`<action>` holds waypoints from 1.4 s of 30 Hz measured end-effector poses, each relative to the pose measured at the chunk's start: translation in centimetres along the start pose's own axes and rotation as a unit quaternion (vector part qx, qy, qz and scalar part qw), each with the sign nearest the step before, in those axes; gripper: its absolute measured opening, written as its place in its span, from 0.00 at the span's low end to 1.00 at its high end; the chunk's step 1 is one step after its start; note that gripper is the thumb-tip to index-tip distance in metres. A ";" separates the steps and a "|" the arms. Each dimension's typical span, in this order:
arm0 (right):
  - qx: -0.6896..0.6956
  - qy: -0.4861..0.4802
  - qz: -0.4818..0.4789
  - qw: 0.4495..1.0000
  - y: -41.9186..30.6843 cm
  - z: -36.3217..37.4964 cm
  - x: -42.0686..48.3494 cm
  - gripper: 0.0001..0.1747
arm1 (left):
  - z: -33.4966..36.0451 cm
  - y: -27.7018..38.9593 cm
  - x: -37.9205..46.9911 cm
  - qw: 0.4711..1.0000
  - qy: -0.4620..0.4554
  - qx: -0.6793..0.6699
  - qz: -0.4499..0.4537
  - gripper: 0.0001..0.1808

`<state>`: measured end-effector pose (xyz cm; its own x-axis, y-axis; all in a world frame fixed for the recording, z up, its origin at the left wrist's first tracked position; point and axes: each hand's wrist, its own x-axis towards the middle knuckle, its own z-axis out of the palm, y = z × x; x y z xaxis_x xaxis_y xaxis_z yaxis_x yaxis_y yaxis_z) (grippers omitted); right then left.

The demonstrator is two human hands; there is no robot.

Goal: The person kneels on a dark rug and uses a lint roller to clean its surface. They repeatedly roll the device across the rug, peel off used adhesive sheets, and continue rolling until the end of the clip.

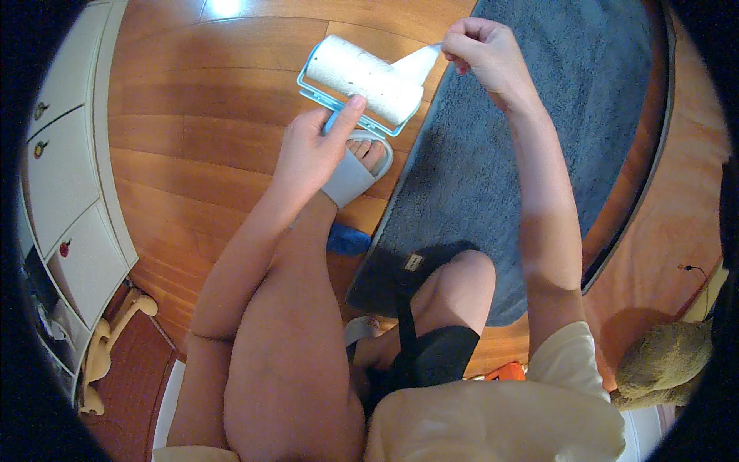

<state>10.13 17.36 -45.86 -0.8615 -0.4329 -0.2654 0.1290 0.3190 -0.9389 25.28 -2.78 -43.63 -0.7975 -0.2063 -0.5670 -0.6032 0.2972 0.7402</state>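
Observation:
A lint roller with a white adhesive sheet roll (361,75) in a light-blue plastic frame (398,128) is held up over the floor. My left hand (317,144) grips it from below, the thumb along the frame and the handle mostly hidden in the palm. Dark specks dot the white surface. From the roll's upper right side a loose flap of the sheet (420,66) is pulled up and away. My right hand (482,52) pinches the tip of that flap between thumb and fingers; the other end is still joined to the roll.
A grey-blue plush rug (479,190) covers the wooden floor (173,127) on the right. White drawers (63,173) line the left side. A slippered foot (358,173) is beneath the roller, beside a blue object (348,239). A brown plush item (664,355) lies at lower right.

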 end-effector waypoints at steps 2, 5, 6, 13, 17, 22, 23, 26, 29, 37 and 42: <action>0.067 -0.030 0.078 0.994 0.9 0.1 0.2 0.11 | -0.5 -0.2 0.1 0.994 -0.053 -0.079 -0.046 0.29; -0.021 -0.006 0.111 0.994 1.7 0.7 -0.6 0.15 | -0.7 -0.6 0.1 0.987 -0.054 -0.144 -0.047 0.28; -0.102 0.058 0.070 0.991 1.8 1.1 -1.3 0.15 | -0.8 -0.6 0.2 0.987 -0.050 -0.147 -0.052 0.28; -0.072 0.134 -0.088 0.984 0.2 4.3 -5.4 0.14 | 0.4 -0.9 0.5 0.992 -0.006 -0.098 -0.083 0.28; -0.058 0.172 -0.046 0.982 -0.5 6.2 -4.1 0.11 | 0.7 -1.0 0.7 0.999 0.022 -0.028 -0.022 0.27; -0.121 0.190 -0.012 0.974 -0.3 4.7 -1.2 0.10 | 0.2 -1.4 0.3 1.000 -0.001 0.005 -0.022 0.28; -0.140 0.211 -0.017 0.967 -0.2 4.2 -0.3 0.11 | 0.1 -1.4 0.2 1.000 -0.001 0.011 -0.008 0.28; -0.182 0.209 -0.041 0.960 0.7 2.3 2.5 0.12 | -0.2 -1.6 0.1 0.999 -0.023 0.005 -0.036 0.28; -0.212 0.188 -0.033 0.958 2.0 1.4 5.8 0.13 | -0.5 -1.7 0.4 0.998 -0.033 -0.040 -0.027 0.28; -0.209 0.184 -0.024 0.960 6.0 -1.0 11.0 0.17 | -0.2 -2.3 0.3 0.999 -0.031 0.005 -0.031 0.26; -0.183 -0.004 0.195 0.964 5.4 -2.6 10.6 0.26 | -1.9 -2.9 0.7 1.000 -0.001 -0.010 -0.020 0.25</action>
<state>0.38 16.70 -53.14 -0.7784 -0.2264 -0.5855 0.2586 0.7342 -0.6277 26.44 -5.56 -45.54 -0.7729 -0.2155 -0.5968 -0.6345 0.2699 0.7243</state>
